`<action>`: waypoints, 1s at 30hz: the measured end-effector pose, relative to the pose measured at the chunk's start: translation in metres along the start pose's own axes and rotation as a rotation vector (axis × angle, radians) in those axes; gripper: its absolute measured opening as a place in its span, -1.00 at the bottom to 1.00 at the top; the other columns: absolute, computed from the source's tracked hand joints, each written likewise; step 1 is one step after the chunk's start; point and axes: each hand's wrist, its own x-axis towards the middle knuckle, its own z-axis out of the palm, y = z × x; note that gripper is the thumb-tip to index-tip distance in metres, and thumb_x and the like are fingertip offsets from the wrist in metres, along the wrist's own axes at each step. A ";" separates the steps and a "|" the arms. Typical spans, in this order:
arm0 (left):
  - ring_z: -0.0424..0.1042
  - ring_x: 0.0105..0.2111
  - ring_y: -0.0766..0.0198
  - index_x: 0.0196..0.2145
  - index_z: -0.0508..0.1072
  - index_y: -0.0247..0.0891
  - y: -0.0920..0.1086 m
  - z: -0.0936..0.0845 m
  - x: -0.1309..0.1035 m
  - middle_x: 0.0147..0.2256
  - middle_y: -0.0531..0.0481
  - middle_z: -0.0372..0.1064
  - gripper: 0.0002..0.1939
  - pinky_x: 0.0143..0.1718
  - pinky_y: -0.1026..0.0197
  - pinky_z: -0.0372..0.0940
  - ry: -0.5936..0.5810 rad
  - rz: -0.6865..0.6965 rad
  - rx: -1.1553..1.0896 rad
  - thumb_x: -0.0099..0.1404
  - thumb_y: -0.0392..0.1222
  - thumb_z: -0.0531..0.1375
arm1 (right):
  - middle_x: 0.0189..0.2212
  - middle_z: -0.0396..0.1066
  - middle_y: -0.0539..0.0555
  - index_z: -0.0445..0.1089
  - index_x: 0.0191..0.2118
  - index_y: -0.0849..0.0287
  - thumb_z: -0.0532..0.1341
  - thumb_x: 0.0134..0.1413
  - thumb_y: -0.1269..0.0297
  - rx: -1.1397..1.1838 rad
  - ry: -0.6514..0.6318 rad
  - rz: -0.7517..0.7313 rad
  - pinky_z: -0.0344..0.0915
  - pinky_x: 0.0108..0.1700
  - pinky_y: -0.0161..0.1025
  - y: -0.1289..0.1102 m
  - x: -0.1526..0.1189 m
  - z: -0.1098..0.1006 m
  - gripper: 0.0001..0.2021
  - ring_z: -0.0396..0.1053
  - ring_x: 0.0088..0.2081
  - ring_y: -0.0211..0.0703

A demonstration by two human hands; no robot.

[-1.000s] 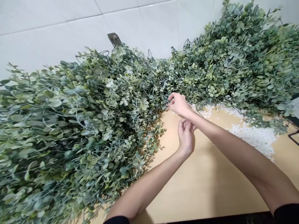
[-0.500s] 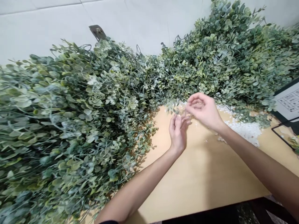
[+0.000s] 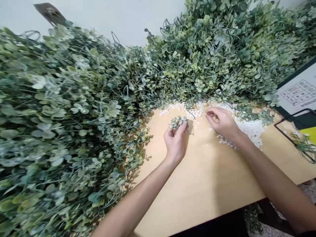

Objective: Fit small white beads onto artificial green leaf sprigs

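Observation:
My left hand (image 3: pixel 175 143) is closed on a small sprig of artificial leaves (image 3: pixel 177 122), pinched between thumb and fingers above the table. To its right, my right hand (image 3: pixel 222 122) has its thumb and fingers drawn together in a pinch. Whatever lies between those fingertips, if anything, is too small to make out. Small white plastic pieces (image 3: pixel 253 130) are heaped beside and beyond my right hand, and more are scattered toward the leaves at the back.
Thick piles of artificial greenery (image 3: pixel 81 131) cover the left and back of the wooden table (image 3: pixel 182 194). At the right stand a dark green box with a printed label (image 3: pixel 300 92), a black wire frame (image 3: pixel 283 126) and some loose stems (image 3: pixel 306 144). A pale wall (image 3: pixel 111 16) rises behind.
My hands have moved apart: the left went left and lower with the sprig, the right went toward the white pieces. The view has shifted too.

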 end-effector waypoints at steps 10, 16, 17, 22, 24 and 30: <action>0.58 -0.42 0.29 -0.26 0.19 -0.11 0.002 -0.002 -0.008 -0.39 0.21 0.47 -0.38 -0.40 0.27 0.47 -0.185 -0.005 0.088 0.01 -0.24 0.58 | -0.20 0.57 0.20 0.47 -0.05 0.15 0.09 0.39 0.42 -0.129 -0.156 -0.133 0.41 0.01 -0.02 -0.003 -0.003 0.013 -0.79 0.50 -0.14 0.07; 0.54 -0.38 0.36 -0.30 0.40 -0.21 0.001 -0.004 -0.007 -0.36 0.08 0.50 -0.62 -0.27 0.29 0.44 -0.263 0.007 0.148 0.12 -0.12 0.53 | -0.19 0.53 0.12 0.43 -0.11 0.09 0.19 0.35 0.35 0.150 -0.033 0.028 0.43 0.03 -0.03 -0.016 -0.003 0.008 -0.91 0.50 -0.14 -0.01; 0.53 -0.36 0.36 -0.28 0.45 -0.23 0.001 -0.005 -0.006 -0.35 0.06 0.52 -0.65 -0.24 0.29 0.43 -0.274 0.008 0.155 0.15 -0.10 0.52 | -0.21 0.52 0.09 0.42 -0.13 0.07 0.25 0.31 0.31 0.275 -0.004 0.102 0.45 0.02 -0.06 -0.021 -0.002 0.007 -0.94 0.50 -0.16 -0.05; 0.54 -0.35 0.31 -0.21 0.54 -0.18 0.000 -0.006 -0.005 -0.39 0.06 0.52 -0.70 -0.19 0.23 0.44 -0.287 -0.039 0.098 0.20 -0.03 0.48 | -0.15 0.54 0.06 0.40 -0.17 0.07 0.52 -0.01 0.17 0.794 0.012 0.419 0.51 0.03 -0.13 -0.040 0.000 0.004 -0.64 0.54 -0.17 -0.14; 0.55 -0.33 0.28 -0.13 0.57 -0.16 0.000 -0.006 -0.005 -0.35 0.05 0.55 -0.63 -0.15 0.19 0.46 -0.279 -0.062 0.094 0.15 -0.04 0.51 | -0.13 0.57 0.08 0.41 -0.17 0.07 0.55 -0.07 0.14 0.875 -0.016 0.470 0.51 0.07 -0.10 -0.043 0.001 0.005 -0.60 0.55 -0.15 -0.14; 0.52 -0.32 0.33 -0.27 0.62 -0.24 -0.003 -0.009 -0.004 -0.31 0.01 0.55 -0.74 -0.16 0.26 0.44 -0.284 -0.010 0.185 0.18 -0.05 0.50 | -0.24 0.58 0.02 0.45 -0.16 0.09 0.58 -0.11 0.14 1.012 -0.118 0.512 0.53 -0.01 -0.14 -0.043 -0.004 0.013 -0.58 0.57 -0.19 -0.16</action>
